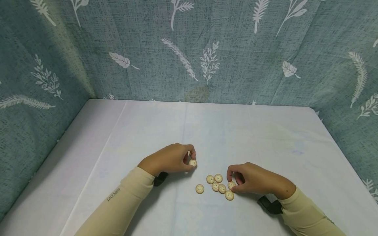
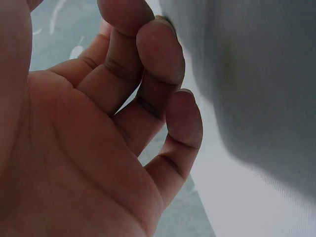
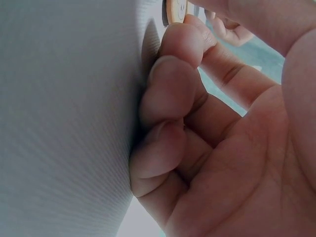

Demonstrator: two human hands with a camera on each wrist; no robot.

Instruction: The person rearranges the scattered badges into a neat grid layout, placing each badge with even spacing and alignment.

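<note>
Round, pale wooden buttons lie on a white-covered table. In the head view my left hand pinches one button between thumb and fingertips, close over the cloth. To the right, my right hand has thumb and forefinger at opposite edges of another button, beside a loose cluster of several buttons. The right wrist view catches a button's edge past the curled fingers. In the left wrist view the curled fingers and palm show, while the pinched button is hidden.
One button lies apart, left of the cluster, and another sits just below the right hand's thumb. White cloth covers the table. Green-grey curtains with white leaf prints enclose its back and sides.
</note>
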